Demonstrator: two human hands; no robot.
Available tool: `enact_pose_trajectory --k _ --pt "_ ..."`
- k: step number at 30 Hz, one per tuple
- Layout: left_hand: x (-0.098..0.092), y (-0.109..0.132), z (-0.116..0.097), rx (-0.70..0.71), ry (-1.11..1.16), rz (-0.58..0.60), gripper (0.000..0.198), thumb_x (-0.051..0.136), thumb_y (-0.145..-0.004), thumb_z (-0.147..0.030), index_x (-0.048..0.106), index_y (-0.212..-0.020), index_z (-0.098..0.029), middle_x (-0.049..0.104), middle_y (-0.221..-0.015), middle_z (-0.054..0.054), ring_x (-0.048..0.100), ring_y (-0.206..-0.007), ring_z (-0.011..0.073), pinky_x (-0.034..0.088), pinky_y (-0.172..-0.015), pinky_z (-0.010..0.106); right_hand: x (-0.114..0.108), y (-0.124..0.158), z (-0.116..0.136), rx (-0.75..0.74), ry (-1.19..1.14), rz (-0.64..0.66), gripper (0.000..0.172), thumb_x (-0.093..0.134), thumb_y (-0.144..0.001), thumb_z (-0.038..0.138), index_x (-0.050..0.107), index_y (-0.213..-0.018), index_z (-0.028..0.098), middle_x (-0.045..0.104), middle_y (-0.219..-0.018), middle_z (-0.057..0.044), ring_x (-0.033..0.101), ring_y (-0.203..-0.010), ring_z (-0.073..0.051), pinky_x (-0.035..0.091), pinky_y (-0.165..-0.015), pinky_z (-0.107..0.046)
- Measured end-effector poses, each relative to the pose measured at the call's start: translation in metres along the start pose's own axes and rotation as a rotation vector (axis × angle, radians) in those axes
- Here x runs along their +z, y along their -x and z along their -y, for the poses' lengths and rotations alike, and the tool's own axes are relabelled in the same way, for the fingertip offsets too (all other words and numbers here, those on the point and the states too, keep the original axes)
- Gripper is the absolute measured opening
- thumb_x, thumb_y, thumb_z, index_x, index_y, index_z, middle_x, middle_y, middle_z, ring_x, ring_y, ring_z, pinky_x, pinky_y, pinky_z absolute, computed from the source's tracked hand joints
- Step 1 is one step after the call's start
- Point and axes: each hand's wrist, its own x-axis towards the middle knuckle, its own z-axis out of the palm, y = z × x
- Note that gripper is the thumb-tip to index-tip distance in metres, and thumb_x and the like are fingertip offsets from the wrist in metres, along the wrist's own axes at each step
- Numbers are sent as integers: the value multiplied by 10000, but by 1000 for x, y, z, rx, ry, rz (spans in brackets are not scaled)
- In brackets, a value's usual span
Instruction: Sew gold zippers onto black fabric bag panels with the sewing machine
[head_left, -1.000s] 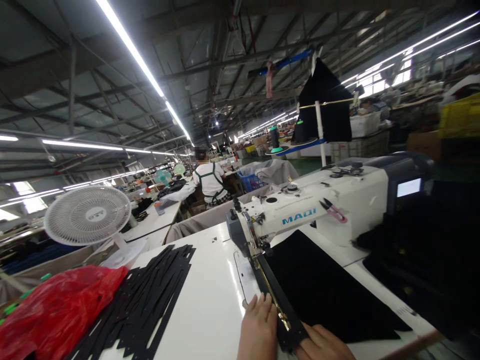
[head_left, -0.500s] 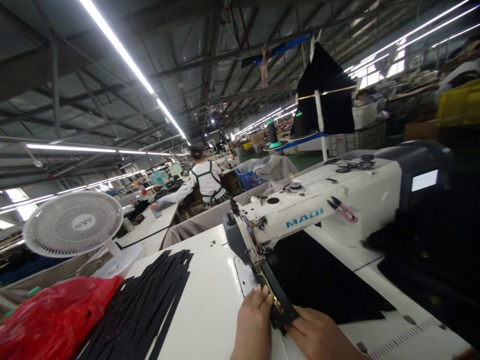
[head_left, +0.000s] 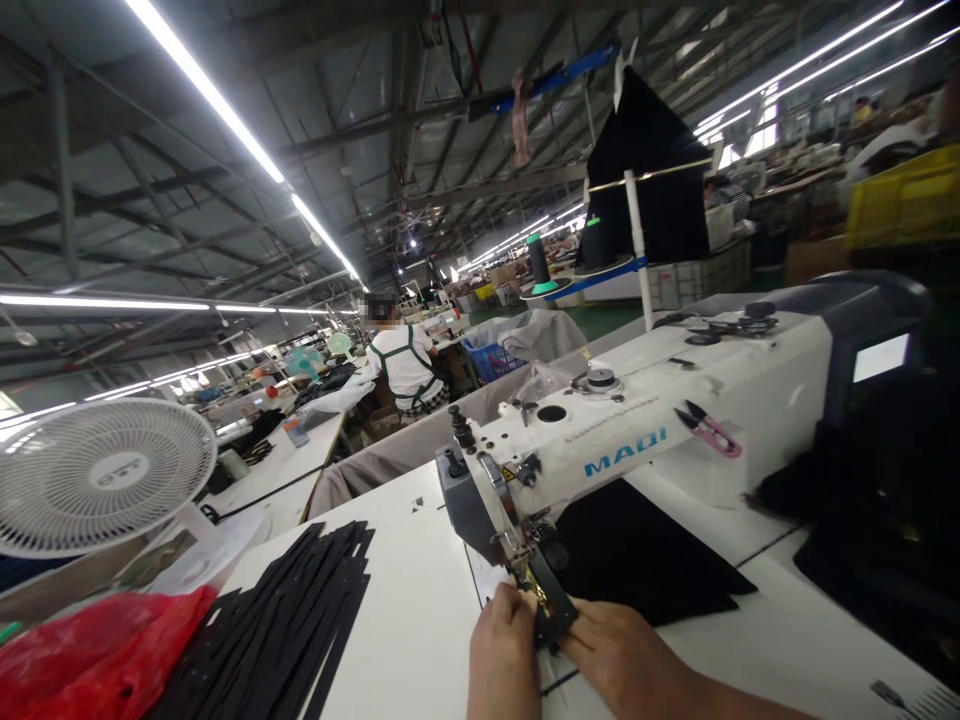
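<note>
A black fabric strip [head_left: 556, 620] with a gold zipper [head_left: 538, 590] runs under the presser foot of the white sewing machine [head_left: 630, 440]. My left hand [head_left: 504, 645] is closed on the strip's left edge, its fingertips close to the zipper and the needle area. On the other side my right hand [head_left: 626, 650] pinches the strip's right edge, with its fingertips partly hidden. A larger black fabric panel [head_left: 645, 550] lies flat beneath the machine arm, joining or touching the strip; I cannot tell which.
Many black strips [head_left: 277, 620] are piled left of the machine, beside a red plastic bag [head_left: 97, 650]. A white fan [head_left: 112, 475] stands behind them. Pink thread snips [head_left: 712, 430] rest against the machine arm. A person [head_left: 405, 360] sits farther ahead, back turned.
The zipper strip has moved forward under the presser foot, leaving less of it on my side. Both hands have travelled with it toward the needle. The view has also shifted slightly.
</note>
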Motion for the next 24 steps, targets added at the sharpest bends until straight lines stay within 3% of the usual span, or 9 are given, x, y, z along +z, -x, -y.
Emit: enact_pose_trajectory --k 4,7,12,14,16,18,21,24 --pt "9 -2 6 -55 -27 -16 282 406 -781 -45 630 -849 -202 582 -794 52 601 -656 176 501 -603 262 1 -5 -1 35 -15 26 311 350 -886 59 624 -937 195 657 -829 -25 608 -809 -139 492 -717 -217" --pt "8 -3 2 -112 29 -30 277 398 -780 -62 638 -817 -194 584 -778 54 601 -648 179 492 -601 267 -12 -9 0 44 -78 45 278 379 -870 44 614 -881 193 654 -836 -14 599 -780 -137 474 -697 -223" --pt "-24 0 -17 -282 180 -20 198 412 -804 -107 586 -864 -179 582 -867 55 588 -782 179 467 -703 285 -36 -24 -5 246 -75 191 132 514 -821 100 603 -875 182 612 -922 -51 548 -852 -200 416 -772 -334" --pt "-34 4 -24 -407 134 -7 160 444 -846 -224 547 -732 -176 569 -734 40 573 -699 192 458 -645 306 -39 -34 -10 342 -39 246 109 539 -786 100 607 -842 165 593 -928 -82 528 -867 -237 399 -747 -363" --pt "-37 9 -27 -469 132 27 329 410 -891 -340 492 -611 -190 539 -610 21 551 -603 189 446 -581 309 -37 -42 -15 362 -47 288 106 516 -782 101 599 -749 158 586 -871 -87 522 -835 -238 387 -710 -348" --pt "-35 13 -28 -408 195 16 388 339 -924 -343 515 -615 -186 564 -628 35 565 -618 186 458 -586 306 -34 -48 -19 319 -79 295 156 465 -803 106 587 -722 159 585 -849 -85 522 -820 -223 378 -706 -330" --pt "-25 18 -27 -168 214 -114 304 318 -899 -198 618 -922 -153 633 -942 114 598 -870 213 491 -740 340 -30 -50 -22 287 -123 282 183 405 -834 130 587 -816 150 595 -875 -87 531 -833 -214 377 -732 -319" --pt "-17 19 -27 67 123 -198 387 362 -813 -95 570 -1134 -160 623 -1110 113 580 -984 240 487 -819 398 -25 -48 -22 318 -173 276 179 414 -802 101 585 -789 155 617 -825 -62 554 -770 -182 386 -679 -269"
